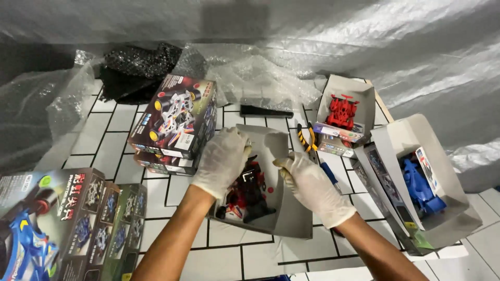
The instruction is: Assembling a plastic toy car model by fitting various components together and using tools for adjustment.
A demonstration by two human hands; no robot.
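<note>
your gloved left hand (223, 158) and right hand (311, 186) curl over the open grey box (281, 208) at centre, touching red and black toy-car parts (249, 193); stacked dark car-kit boxes (174, 119) sit just left.

I see an open grey cardboard tray (281, 208) lying flat on the tiles at centre, tilted slightly. Inside, toward its seven o'clock corner, lie loose red and black toy car parts (249, 193).
</note>
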